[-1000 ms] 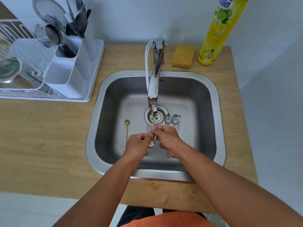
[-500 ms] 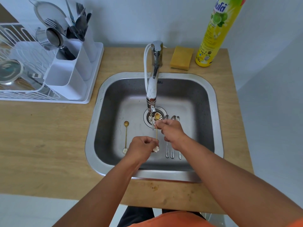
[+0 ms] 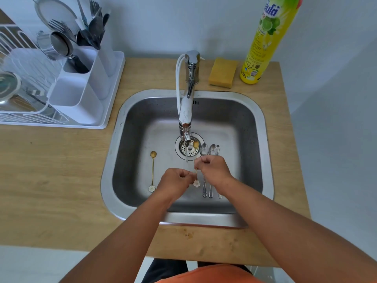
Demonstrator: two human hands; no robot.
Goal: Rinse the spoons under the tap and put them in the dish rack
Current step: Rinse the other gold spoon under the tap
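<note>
Gold spoon [image 3: 196,160] in hand over the sink: thin wire-like stem, small gold bowl up by the drain, pale flower charm at the lower end. Bowl sits just right of the water stream, not plainly in it. Right hand [image 3: 212,170] pinches the stem near its middle, fingers curled. Left hand [image 3: 175,181] is curled at the lower stem just above the charm; it appears to pinch there, though the contact itself is hidden behind the knuckles.

Handling, as judged: very light, stiff but slender enough to bend under a hard grip, slick when wet. The charm looks the fragile part. Best held by the stem in a fingertip pinch, clear of the charm and the bowl, so water reaches the bowl.

Second gold spoon [image 3: 152,170] of the same pattern lies flat on the sink floor to the left, bowl away from the person. Three silver spoons [image 3: 210,170] lie side by side on the right, partly under the right hand. All unrinsed by the look of it.

Tap [image 3: 186,111] runs a thin stream onto the drain strainer [image 3: 189,149]. Steel sink [image 3: 263,139] is set in a wooden counter [image 3: 51,180].

Dish rack [image 3: 106,111] stands at the far left, white, its cutlery caddy [image 3: 81,94] already holding forks and dark utensils. Near compartment looks free. Sponge [image 3: 222,72] and yellow detergent bottle [image 3: 263,41] behind the sink.
</note>
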